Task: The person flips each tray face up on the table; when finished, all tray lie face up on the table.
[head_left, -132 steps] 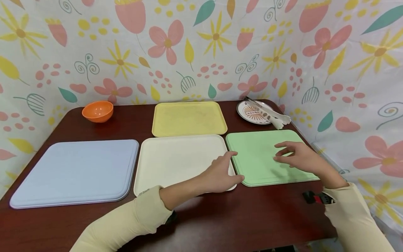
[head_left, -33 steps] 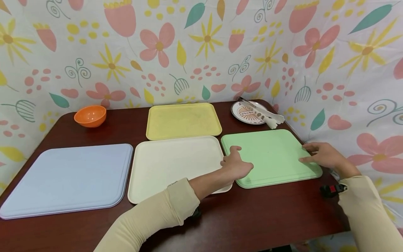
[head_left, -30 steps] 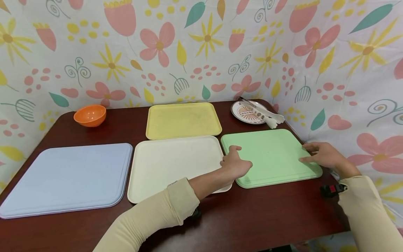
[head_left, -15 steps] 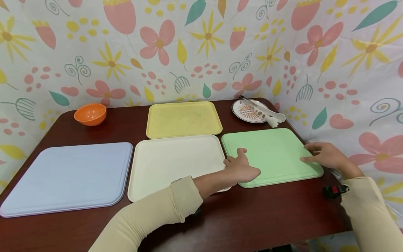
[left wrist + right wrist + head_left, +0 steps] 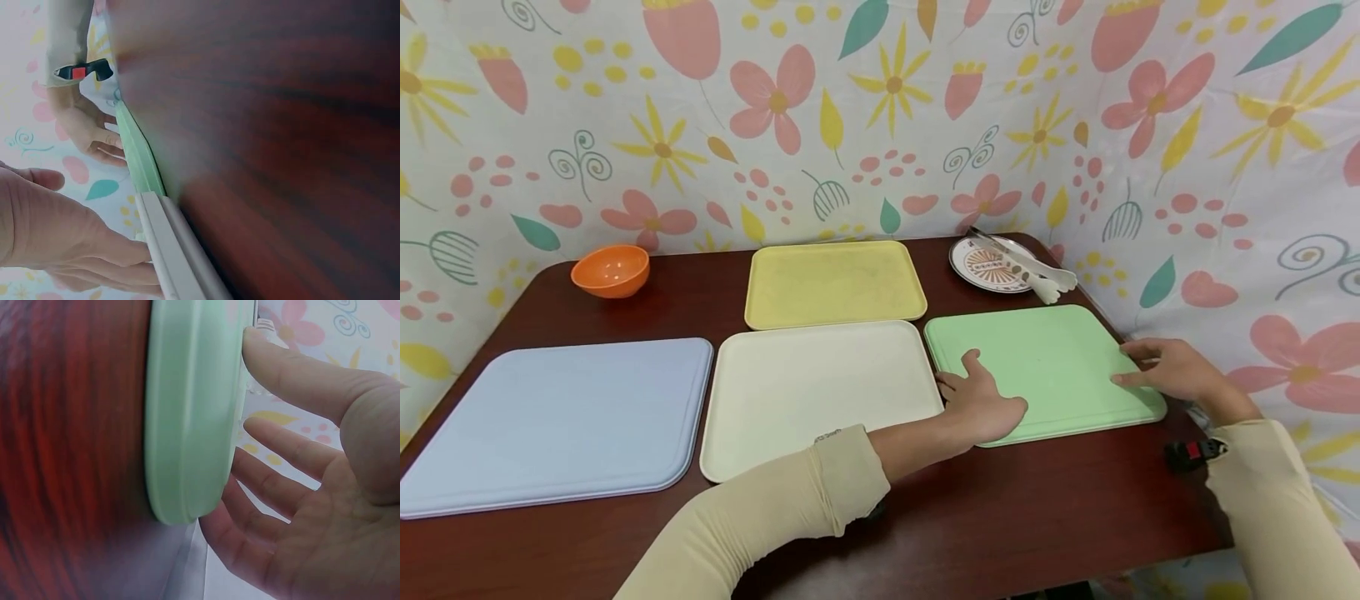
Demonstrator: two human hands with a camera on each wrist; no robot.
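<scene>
A flat light green tray (image 5: pixel 1060 358) lies on the right side of the table, beside a cream-white tray (image 5: pixel 820 383). My right hand (image 5: pixel 1183 371) is at the green tray's right edge. In the right wrist view its thumb rests at the tray's upper face, and the fairly straight fingers (image 5: pixel 269 481) reach along the outer side. Where the two trays meet, my left hand (image 5: pixel 981 408) overlaps the green tray in the head view, thumb spread away. The left wrist view shows its extended fingers (image 5: pixel 119 269) right at the white tray's rim; the fingertips are hidden behind it.
A pale blue tray (image 5: pixel 565 425) lies at left and a yellow tray (image 5: pixel 835 285) at the back. An orange bowl (image 5: pixel 612 271) stands back left. Tongs (image 5: pixel 1026 264) lie across a patterned plate (image 5: pixel 988 265) at back right. Floral cloth (image 5: pixel 1210 208) borders the table.
My right hand has moved right from above the green tray to its right edge, then stayed there. My left hand has shifted slightly right and nearer me. The trays stay in place.
</scene>
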